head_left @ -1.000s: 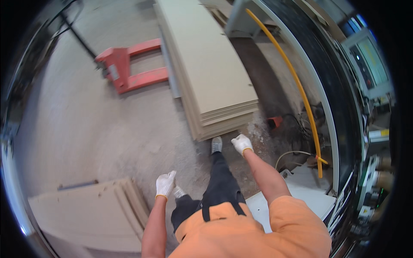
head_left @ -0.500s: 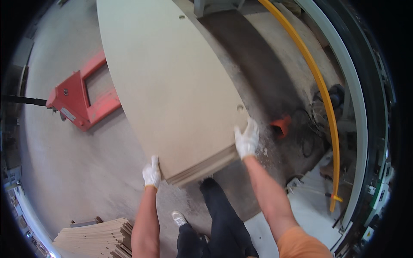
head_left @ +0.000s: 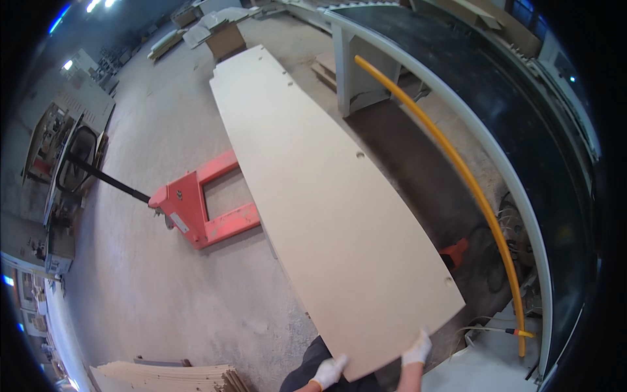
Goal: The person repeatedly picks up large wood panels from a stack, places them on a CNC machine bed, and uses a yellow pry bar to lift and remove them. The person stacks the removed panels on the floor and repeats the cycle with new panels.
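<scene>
A long, pale beige wooden panel stretches away from my body, with several small round holes along its right edge. At its near left corner, my left hand in a white knitted glove closes on the edge. My right hand, gloved alike, grips the near end further right. Both hands' undersides are hidden. Beneath the panel's left side reach the forks of a red pallet truck.
A yellow curved rail and a grey-framed machine with a dark belt run along the right. An orange-red foot pedal cover sits beside the panel. Stacked boards lie at lower left. A black handle projects from the pallet truck.
The panel's near end has come closer to my body and right. My hands have moved from its near sides onto its near end edge. The view has tilted up, showing the panel's far end.
</scene>
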Demonstrator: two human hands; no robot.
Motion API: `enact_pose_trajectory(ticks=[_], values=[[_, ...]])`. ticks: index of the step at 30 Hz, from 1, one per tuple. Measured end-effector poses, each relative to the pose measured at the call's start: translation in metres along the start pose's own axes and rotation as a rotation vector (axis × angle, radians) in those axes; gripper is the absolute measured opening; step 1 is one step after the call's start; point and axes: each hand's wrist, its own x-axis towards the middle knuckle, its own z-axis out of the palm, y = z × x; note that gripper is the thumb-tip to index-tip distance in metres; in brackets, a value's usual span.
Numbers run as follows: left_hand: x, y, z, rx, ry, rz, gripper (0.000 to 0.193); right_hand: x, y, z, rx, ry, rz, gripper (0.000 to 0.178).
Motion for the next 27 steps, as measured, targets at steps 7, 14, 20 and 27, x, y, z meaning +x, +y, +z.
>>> enact_pose_trajectory(ticks=[7,14,20,27], values=[[0.115,0.143,-0.226,0.117,0.389,0.141,0.08,-0.169,-0.218,-0.188,-0.383,0.505,-0.323,0.054],[0.063,0.268,-0.166,-0.698,-0.028,0.204,0.065,-0.348,-0.375,-0.252,-0.665,0.814,-0.679,0.056],[-0.017,0.293,-0.033,-0.771,-0.006,0.241,0.06,-0.414,-0.475,-0.35,-0.817,0.929,-0.951,0.059],[-0.064,0.392,0.092,-0.668,-0.148,0.446,0.059,-0.369,-0.617,-0.426,-1.04,1.07,-0.934,0.057]])
